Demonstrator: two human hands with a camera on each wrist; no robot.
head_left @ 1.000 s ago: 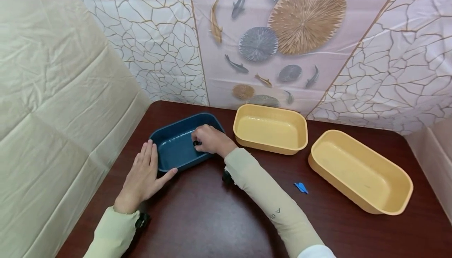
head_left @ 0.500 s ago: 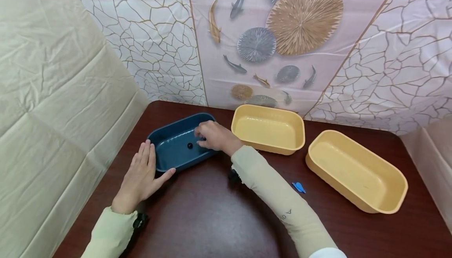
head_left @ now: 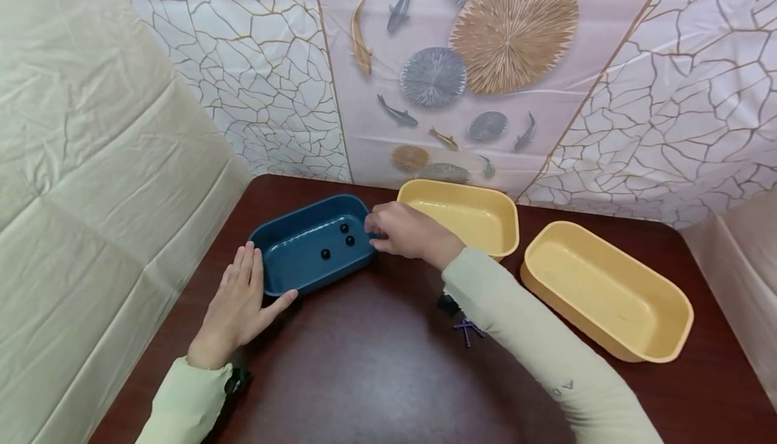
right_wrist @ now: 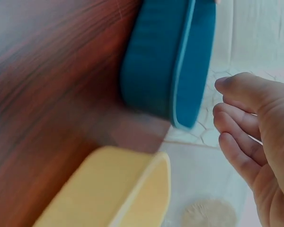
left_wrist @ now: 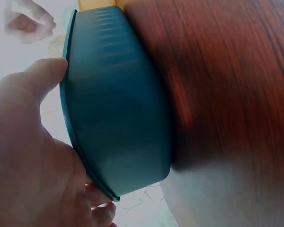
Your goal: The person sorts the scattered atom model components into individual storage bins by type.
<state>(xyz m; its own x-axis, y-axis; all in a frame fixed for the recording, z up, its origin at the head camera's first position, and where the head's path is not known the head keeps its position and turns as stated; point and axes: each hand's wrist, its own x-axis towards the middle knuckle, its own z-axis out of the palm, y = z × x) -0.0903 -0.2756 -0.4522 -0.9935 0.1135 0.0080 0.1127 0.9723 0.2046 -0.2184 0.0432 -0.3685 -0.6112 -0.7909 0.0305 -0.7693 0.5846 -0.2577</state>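
A dark blue bin (head_left: 303, 272) stands on the table, with several small dark balls in it, among them a black ball (head_left: 325, 254) near the middle. My left hand (head_left: 233, 306) rests against its left end, fingers straight along the rim and thumb on the near edge. In the left wrist view, the thumb touches the rim of the bin (left_wrist: 118, 104). My right hand (head_left: 409, 229) hovers beside the bin's right end, apart from it. The right wrist view shows this hand (right_wrist: 260, 123) with loosely bent fingers and nothing between them.
Two yellow bins stand to the right: one yellow bin (head_left: 470, 221) at the back, partly behind my right hand, and another yellow bin (head_left: 607, 295) further right. A small purple stick-like piece (head_left: 467, 328) lies on the table (head_left: 364, 370) beside my right forearm. A patterned cloth hangs behind.
My right hand has let go of a black ball in the blue bin and moved right, out over its end. The forearm now covers the small blue piece. My left hand stays in place.
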